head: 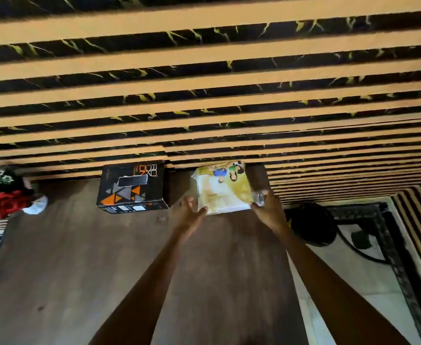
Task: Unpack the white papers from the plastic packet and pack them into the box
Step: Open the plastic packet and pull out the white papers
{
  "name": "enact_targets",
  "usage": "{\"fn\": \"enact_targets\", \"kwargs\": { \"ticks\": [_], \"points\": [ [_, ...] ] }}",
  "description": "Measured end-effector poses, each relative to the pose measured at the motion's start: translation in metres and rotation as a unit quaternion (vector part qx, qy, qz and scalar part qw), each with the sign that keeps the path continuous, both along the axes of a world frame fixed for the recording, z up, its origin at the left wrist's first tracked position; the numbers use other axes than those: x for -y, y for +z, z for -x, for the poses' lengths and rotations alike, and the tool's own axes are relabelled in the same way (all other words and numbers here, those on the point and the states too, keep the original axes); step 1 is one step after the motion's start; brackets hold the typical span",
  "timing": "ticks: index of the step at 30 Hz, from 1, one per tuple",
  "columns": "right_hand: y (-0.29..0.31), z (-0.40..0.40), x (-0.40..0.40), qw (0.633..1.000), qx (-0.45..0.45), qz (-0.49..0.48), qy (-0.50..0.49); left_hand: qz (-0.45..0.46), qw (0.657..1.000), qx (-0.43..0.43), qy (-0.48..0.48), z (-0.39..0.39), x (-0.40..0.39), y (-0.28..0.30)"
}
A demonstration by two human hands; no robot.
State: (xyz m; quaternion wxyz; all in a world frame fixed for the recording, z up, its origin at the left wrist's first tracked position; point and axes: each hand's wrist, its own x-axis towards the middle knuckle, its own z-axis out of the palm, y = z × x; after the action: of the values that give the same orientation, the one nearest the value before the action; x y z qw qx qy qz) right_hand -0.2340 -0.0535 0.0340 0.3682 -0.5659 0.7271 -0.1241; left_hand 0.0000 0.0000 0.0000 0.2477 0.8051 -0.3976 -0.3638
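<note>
Using the box as the ref point. Way off to its left, red and dark stuff (4,195) is piling up at the table (67,257) edge, can't tell what it is. The box (132,186) is sitting closed at the far side of the table by the striped wall (204,83), black w/ orange and grey triangles, big letters reading something like "BR", rest too blurry. Right of it, left hand (188,214) is reaching w/ fingers spread, thumb touching the plastic packet (223,189). Packet's yellowish w/ cartoon kids printed on, text unreadable. Further right, right hand (269,211) is gripping the packet's right corner.
</note>
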Motion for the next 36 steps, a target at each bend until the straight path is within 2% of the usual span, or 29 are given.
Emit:
{"fn": "enact_targets", "kwargs": {
  "ticks": [2, 5, 8, 12, 17, 21, 27, 30, 32, 33, 34, 36],
  "points": [
    [-0.012, 0.003, 0.015, 0.998, 0.028, -0.048, -0.001, -0.030, 0.998, -0.058, 0.020, 0.004, 0.011, -0.004],
    [-0.026, 0.002, 0.031, 0.987, 0.115, -0.103, -0.048, -0.064, 0.970, -0.218, 0.082, 0.014, 0.025, -0.005],
    [-0.030, 0.002, 0.032, 0.977, 0.151, -0.140, -0.051, -0.063, 0.968, -0.227, 0.084, 0.016, 0.027, -0.009],
    [-0.039, 0.006, 0.019, 0.980, 0.152, -0.115, -0.064, -0.047, 0.966, -0.233, 0.100, 0.021, 0.013, 0.003],
    [-0.023, 0.017, -0.049, 0.977, 0.159, -0.119, -0.072, -0.028, 0.961, -0.258, 0.092, 0.026, -0.045, 0.021],
    [-0.007, 0.025, -0.123, 0.988, 0.103, -0.102, -0.049, -0.068, 0.977, -0.192, 0.069, 0.031, -0.119, 0.027],
    [-0.007, 0.033, -0.205, 0.995, 0.033, -0.093, -0.021, -0.065, 0.969, -0.237, 0.036, 0.041, -0.212, 0.022],
    [-0.012, 0.033, -0.231, 0.991, -0.051, -0.123, 0.026, -0.129, 0.969, -0.212, -0.012, 0.040, -0.239, 0.010],
    [-0.013, 0.029, -0.239, 0.992, -0.116, -0.059, 0.004, -0.172, 0.959, -0.222, -0.040, 0.042, -0.244, 0.010],
    [-0.007, 0.024, -0.244, 0.988, -0.154, -0.007, -0.006, -0.173, 0.965, -0.189, -0.056, 0.043, -0.246, 0.013],
    [-0.001, 0.018, -0.246, 0.982, -0.186, 0.043, 0.005, -0.162, 0.978, -0.113, -0.070, 0.043, -0.246, 0.015],
    [0.005, 0.007, -0.250, 0.969, -0.210, 0.116, 0.064, -0.074, 0.993, 0.034, -0.083, 0.041, -0.247, 0.020]
  ]
}}
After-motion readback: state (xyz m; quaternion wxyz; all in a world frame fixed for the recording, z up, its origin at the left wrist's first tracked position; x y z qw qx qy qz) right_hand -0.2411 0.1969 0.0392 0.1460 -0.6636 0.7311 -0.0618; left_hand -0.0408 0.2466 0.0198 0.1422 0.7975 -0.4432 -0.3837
